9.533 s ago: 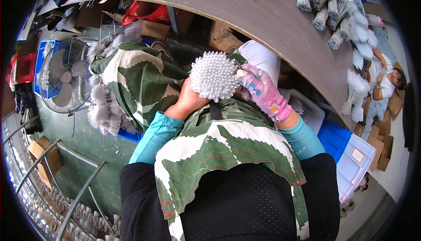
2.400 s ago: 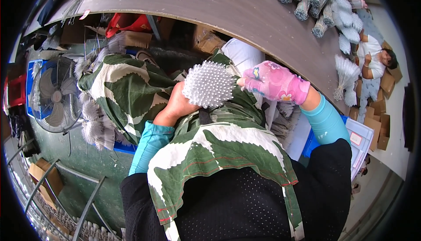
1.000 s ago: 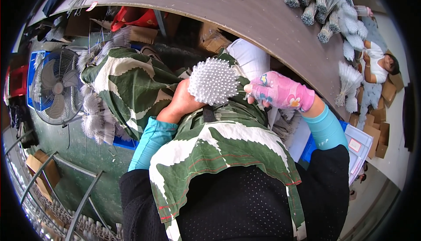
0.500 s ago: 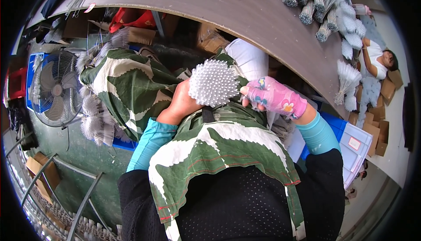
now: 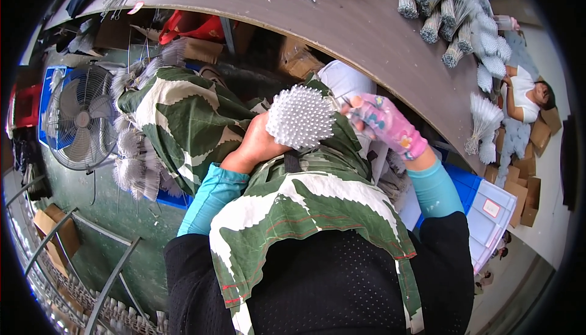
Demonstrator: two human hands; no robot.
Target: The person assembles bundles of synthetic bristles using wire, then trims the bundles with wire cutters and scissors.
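Above my lap, my left hand (image 5: 256, 138) is closed round a bundle of thin brushes (image 5: 300, 117), whose white, dotted ends face up as a rounded, packed dome. My right hand (image 5: 389, 126), in a pink flowered fingerless glove, is just right of the bundle. Its fingers are bent and pinched together beside the bundle's edge. What they hold, if anything, is too small to make out; a faint thin line shows near the fingertips. A green and white camouflage apron (image 5: 317, 213) covers my lap below both hands.
A brown table (image 5: 366, 36) curves across the top, bearing several wire-brush bundles (image 5: 448, 14) at its right. A fan (image 5: 82, 118) stands at left beside hanging brushes (image 5: 137, 170). At right are a blue and grey crate (image 5: 482, 204), cardboard boxes (image 5: 531, 201) and another person (image 5: 522, 94).
My right hand has shifted slightly up and its wrist has turned, its fingers still close to the bundle. The bundle stays in my left hand, and the view has shifted slightly.
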